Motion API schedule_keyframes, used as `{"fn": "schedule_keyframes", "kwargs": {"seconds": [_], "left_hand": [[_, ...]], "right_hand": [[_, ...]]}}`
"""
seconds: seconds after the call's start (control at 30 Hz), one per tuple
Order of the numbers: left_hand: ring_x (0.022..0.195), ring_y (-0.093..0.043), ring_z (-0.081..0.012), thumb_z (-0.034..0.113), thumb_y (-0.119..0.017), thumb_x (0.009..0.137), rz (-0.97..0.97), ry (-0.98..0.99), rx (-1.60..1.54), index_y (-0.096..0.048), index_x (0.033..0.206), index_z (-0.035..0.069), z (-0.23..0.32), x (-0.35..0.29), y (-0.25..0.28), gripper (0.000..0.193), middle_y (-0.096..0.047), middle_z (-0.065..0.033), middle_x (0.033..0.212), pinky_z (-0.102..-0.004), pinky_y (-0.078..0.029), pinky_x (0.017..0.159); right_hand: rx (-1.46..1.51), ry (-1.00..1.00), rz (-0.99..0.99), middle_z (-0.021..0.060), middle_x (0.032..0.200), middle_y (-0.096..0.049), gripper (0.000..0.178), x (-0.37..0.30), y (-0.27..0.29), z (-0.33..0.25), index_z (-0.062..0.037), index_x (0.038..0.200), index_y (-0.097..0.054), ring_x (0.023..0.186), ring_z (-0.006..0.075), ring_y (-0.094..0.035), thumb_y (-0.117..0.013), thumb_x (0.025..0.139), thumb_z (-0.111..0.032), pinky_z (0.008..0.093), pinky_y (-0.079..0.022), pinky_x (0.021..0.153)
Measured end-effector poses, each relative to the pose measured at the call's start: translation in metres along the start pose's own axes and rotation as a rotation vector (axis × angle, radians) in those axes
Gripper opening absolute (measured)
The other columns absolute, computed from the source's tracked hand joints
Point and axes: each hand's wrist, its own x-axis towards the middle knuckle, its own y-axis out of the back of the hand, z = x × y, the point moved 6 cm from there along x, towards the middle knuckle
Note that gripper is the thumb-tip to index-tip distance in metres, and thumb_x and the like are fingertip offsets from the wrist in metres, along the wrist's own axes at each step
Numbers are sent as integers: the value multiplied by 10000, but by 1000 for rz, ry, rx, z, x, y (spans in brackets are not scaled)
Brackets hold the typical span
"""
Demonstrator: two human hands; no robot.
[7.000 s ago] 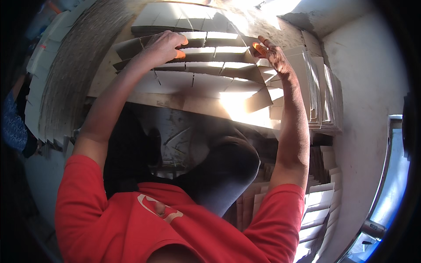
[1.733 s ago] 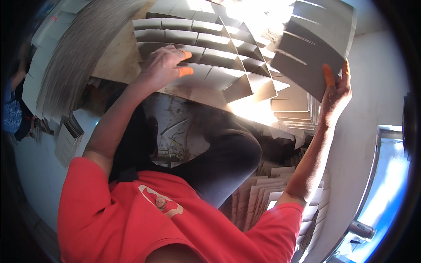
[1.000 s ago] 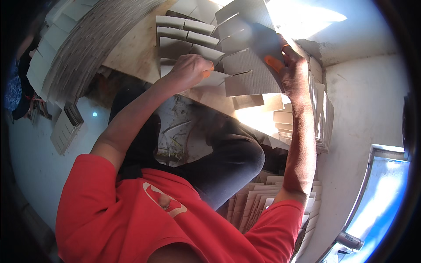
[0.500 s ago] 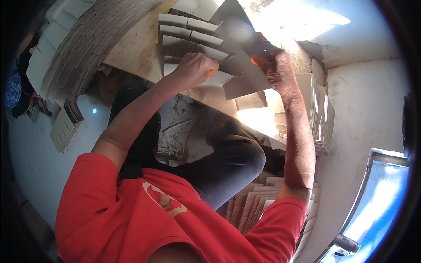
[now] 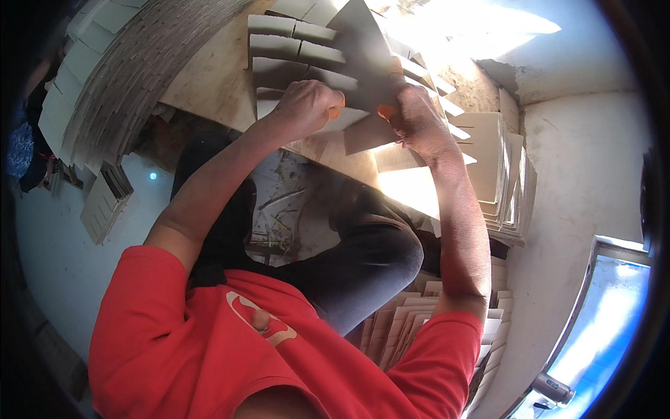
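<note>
Both my hands are at a partly interlocked set of slotted cardboard dividers [image 5: 279,49] on the board in front of me. My left hand [image 5: 307,108] is closed at the near edge of the crosswise strips, with orange covering on its fingers. In my right hand [image 5: 417,119] is a long grey cardboard strip [image 5: 359,45], gripped by its right side and standing tilted across the others. Orange covers show on the right thumb and a finger too. The ends of the crosswise strips stick out past the right hand. Where the slots meet is partly hidden.
A wooden board [image 5: 209,80] carries the work. Large rows of cardboard dividers [image 5: 132,77] stand at the far left. Cardboard stacks [image 5: 488,160] lean by the right wall, with more pieces [image 5: 401,321] beside my knee. A blue panel [image 5: 600,328] in a frame is at lower right.
My right hand has moved left and slightly down with the grey strip, which now sits further into the crosswise strips. Their ends now show at its right. My left hand has barely moved.
</note>
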Motion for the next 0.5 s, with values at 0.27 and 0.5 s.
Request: {"fn": "schedule_keyframes", "kwargs": {"seconds": [0.27,0.5], "left_hand": [[769,-616,-311,79,-686,735,-48,1,8,-662,848,6,1,1,4,137,-647,-141,761,-410,-478,682],[766,-615,-297,86,-691,731,-53,-23,38,-661,846,11,15,-1,4,141,-627,-121,724,-401,-479,684]], "right_hand": [[-82,-99,-38,219,856,-638,689,-12,-9,-13,128,1387,-226,820,327,-653,-548,779,102,379,-522,703],[-330,-90,-225,211,1019,-622,866,-18,-63,3,116,1406,-204,938,342,-634,-699,708,-11,388,-522,782]]}}
